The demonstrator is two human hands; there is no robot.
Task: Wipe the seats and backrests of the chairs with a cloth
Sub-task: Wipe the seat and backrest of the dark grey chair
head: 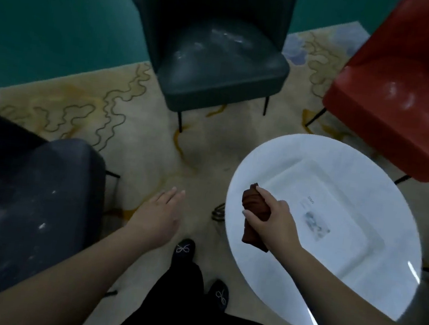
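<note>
The right hand [276, 222] has its grip clamped round a bunched brown cloth [254, 216], held over the near edge of the round white worktop [381, 211]. The left hand [158, 215] hangs above the carpet, fingers straight and apart. A dark green chair [221, 62] stands ahead, a red chair [407, 100] beside the worktop, a black chair [25, 205] at left.

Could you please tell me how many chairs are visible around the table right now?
3. A dark green chair stands straight ahead, a red chair at upper right behind the round table, and a dark chair at lower left. Others may sit outside the frame.
</note>
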